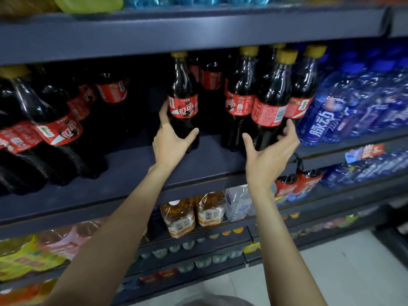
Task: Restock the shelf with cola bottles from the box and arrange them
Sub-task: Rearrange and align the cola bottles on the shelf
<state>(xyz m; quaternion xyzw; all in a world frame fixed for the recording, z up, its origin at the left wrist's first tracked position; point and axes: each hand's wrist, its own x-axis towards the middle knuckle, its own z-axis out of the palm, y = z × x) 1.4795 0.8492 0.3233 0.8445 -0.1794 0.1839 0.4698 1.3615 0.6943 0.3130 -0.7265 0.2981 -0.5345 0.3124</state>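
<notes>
Around the lower body of one cola bottle (182,102), just left of frame centre, my left hand (171,142) curls, thumb and fingers (164,113) gripping it to steady it upright on the shelf (136,164). My right hand (270,149) cups the front bottle (270,102) of the cluster right of centre, fingers loosely curled at its base, probably to nudge it into line. Both bottles stand cap up, long axis near vertical, leaning slightly right. Blue bottles (353,107) crowd the right.

Dim shelf interior, blurred edges, wide-angle warp, bottle glare
</notes>
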